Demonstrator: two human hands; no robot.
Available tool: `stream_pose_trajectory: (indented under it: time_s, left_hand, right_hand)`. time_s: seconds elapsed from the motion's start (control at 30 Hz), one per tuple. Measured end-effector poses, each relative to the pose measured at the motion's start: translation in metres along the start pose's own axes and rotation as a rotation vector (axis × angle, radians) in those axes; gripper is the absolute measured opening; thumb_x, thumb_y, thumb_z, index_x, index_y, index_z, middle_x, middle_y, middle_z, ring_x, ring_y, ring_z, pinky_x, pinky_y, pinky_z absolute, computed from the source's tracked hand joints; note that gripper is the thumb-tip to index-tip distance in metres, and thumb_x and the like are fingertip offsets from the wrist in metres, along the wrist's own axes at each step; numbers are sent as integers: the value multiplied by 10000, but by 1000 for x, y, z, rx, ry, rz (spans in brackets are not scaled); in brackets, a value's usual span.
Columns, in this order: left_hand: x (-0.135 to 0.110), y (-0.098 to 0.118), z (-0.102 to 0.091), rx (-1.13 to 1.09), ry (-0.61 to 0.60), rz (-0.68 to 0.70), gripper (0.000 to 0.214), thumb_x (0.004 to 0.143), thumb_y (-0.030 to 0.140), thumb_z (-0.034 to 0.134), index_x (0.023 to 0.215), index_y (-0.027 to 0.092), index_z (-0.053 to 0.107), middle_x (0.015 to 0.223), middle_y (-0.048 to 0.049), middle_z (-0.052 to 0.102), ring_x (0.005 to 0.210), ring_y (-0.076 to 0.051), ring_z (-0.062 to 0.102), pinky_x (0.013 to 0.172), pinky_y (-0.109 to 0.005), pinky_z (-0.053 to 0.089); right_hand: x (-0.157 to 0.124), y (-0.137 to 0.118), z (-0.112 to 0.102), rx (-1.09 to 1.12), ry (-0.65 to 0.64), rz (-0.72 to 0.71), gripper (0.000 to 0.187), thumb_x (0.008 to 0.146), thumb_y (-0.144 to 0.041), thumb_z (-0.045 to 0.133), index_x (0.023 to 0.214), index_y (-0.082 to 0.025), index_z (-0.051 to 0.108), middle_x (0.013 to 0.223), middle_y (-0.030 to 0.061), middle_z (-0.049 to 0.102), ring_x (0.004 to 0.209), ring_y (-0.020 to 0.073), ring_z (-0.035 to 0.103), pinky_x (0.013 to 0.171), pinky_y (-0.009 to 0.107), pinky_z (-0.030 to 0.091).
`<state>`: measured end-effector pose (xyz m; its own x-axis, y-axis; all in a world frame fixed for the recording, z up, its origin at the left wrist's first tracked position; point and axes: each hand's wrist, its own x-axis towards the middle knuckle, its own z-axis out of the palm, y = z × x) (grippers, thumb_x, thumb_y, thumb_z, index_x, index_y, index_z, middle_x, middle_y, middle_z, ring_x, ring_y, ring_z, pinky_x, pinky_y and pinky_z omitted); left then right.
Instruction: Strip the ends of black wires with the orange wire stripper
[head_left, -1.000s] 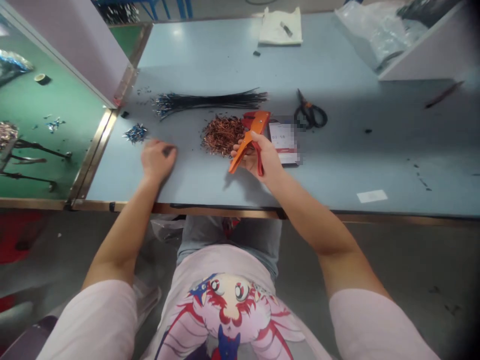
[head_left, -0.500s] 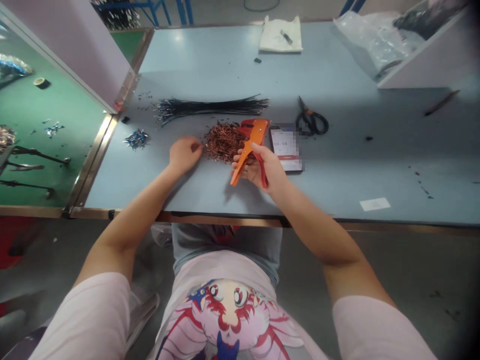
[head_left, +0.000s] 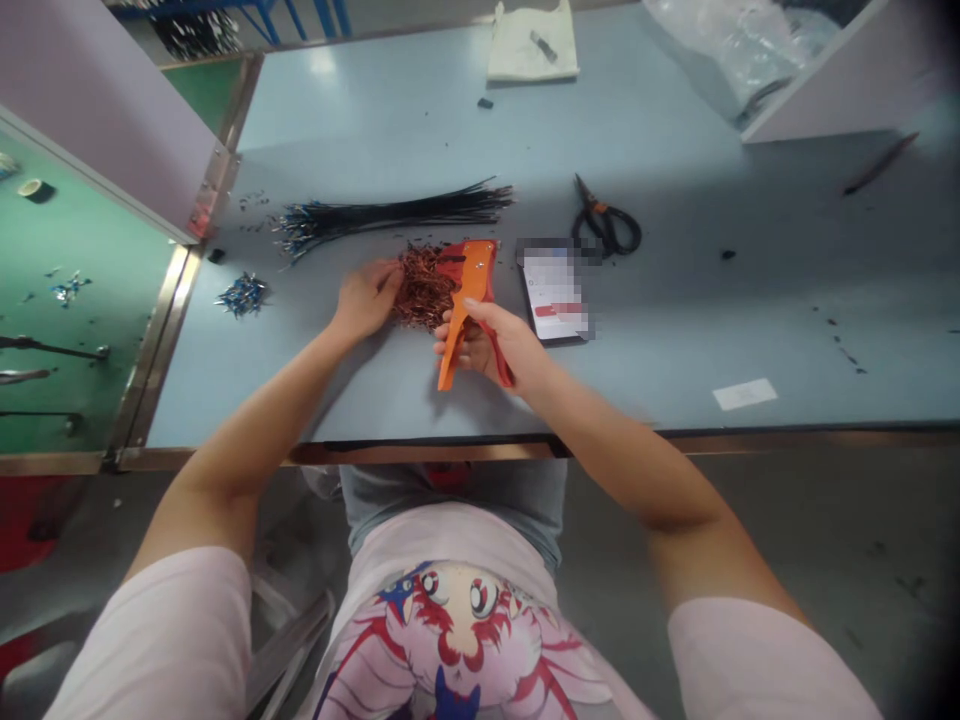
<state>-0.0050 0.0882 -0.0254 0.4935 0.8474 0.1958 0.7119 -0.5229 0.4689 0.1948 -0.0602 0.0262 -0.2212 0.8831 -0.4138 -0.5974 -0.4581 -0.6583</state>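
Observation:
My right hand (head_left: 499, 345) is closed round the handles of an orange wire stripper (head_left: 463, 300), whose head points away from me over a heap of copper-coloured wire bits (head_left: 421, 285). My left hand (head_left: 366, 295) rests at the left edge of that heap, fingers curled into it; what they hold, if anything, is hidden. Behind the heap lies a bundle of thin black wires (head_left: 390, 212) with stripped ends at its left.
A phone (head_left: 553, 295) lies right of the stripper, black scissors (head_left: 606, 222) beyond it. A small pile of blue terminals (head_left: 241, 295) sits at the left of the blue table (head_left: 675, 320). A white cloth (head_left: 531, 45) lies at the back, a white label (head_left: 744, 393) near the front edge.
My left hand has moved right across the table from near the blue terminals to the copper heap. The right hand with the stripper has stayed beside the heap.

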Motion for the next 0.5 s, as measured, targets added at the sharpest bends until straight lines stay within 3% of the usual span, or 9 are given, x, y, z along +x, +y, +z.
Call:
stream_pose_trajectory:
  time_s: [0.23,0.4,0.5]
  left_hand:
    - [4,-10,6,163,275,-70,404,986,381,469,1307,181,611,1438,-125,576,1396,-252,476,1166,-416,358]
    - [-3,-19,-2,68,548,-312,264,918,243,506,1167,165,544,1095,-94,653,994,-199,633,894,-337,502]
    - [-5,-27,-13,55,551,-424,137,960,315,451,898,195,473,880,-45,575,891,-197,568,820,-368,470]
  right_hand:
    - [-2,13,2,-189,-43,6,148,895,-320,672,901,-185,614,800,40,721,677,178,723,608,292,599]
    - [-6,15,5,-466,-105,-36,133,841,-226,718,836,-188,591,776,29,696,670,166,701,571,268,584]
    - [-10,15,6,-577,-188,-88,152,809,-219,734,869,-205,594,769,-12,663,655,157,701,579,261,575]
